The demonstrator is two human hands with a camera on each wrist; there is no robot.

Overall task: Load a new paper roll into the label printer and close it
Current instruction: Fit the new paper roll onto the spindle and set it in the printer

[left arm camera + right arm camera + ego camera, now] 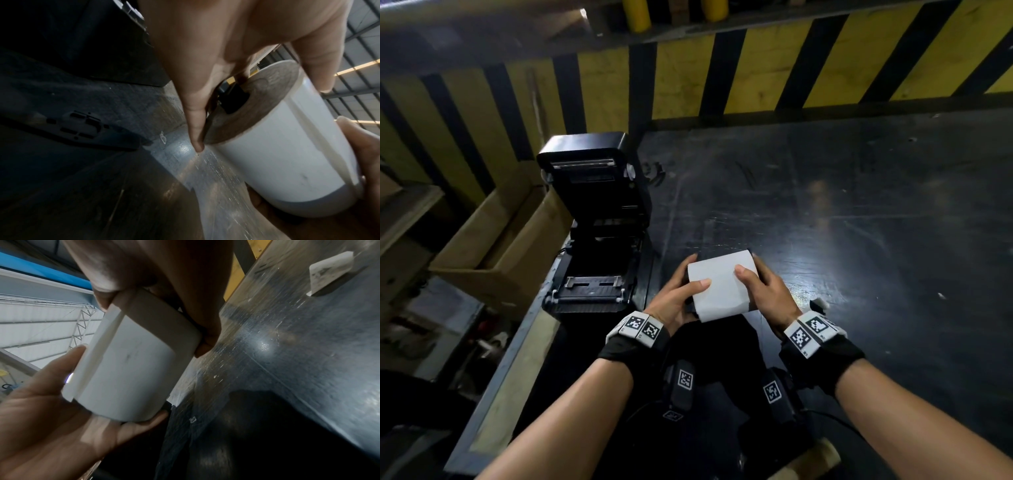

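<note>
A white paper roll [722, 286] [273, 146] [131, 369] is held above the dark table, between both hands. My left hand [681, 291] grips its left end, thumb on top and fingers over the core end [242, 104]. My right hand [760, 287] grips the right end, thumb on top, and a loose flap of paper [98, 350] stands off the roll. The black label printer [595, 233] sits to the left at the table's edge with its lid [585, 161] raised and the roll bay [599, 253] empty.
A dark scratched table [842, 205] stretches right and back to a yellow-and-black striped barrier [756, 78]. Cardboard boxes [493, 246] and clutter lie below the table on the left. A small white piece [331, 274] [820, 305] sits on the table by my right wrist.
</note>
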